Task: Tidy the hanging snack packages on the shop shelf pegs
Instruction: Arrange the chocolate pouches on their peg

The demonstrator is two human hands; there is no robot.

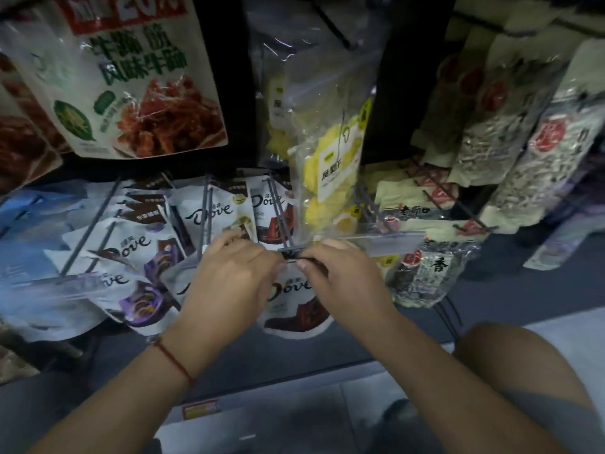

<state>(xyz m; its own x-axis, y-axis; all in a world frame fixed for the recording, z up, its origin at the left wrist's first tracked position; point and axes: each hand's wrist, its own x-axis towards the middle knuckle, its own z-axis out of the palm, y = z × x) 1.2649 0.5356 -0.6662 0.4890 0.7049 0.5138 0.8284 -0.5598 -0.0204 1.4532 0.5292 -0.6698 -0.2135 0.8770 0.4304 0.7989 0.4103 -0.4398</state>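
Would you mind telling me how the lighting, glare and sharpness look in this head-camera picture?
Head view: dim and bluish overall; glare streaks the clear dried-fruit bag and the spicy snack bag; wide-angle bending curves the edges. The left hand and right hand at the Dove pouch are fairly sharp, while the seed packs at right look soft.

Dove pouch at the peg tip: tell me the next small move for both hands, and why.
Probably slide the Dove pouch back along the peg. Both the left hand and the right hand pinch its top edge right at the peg's front end, where it hangs ahead of the other Dove packs, so pushing it rearward would seat it in the row.
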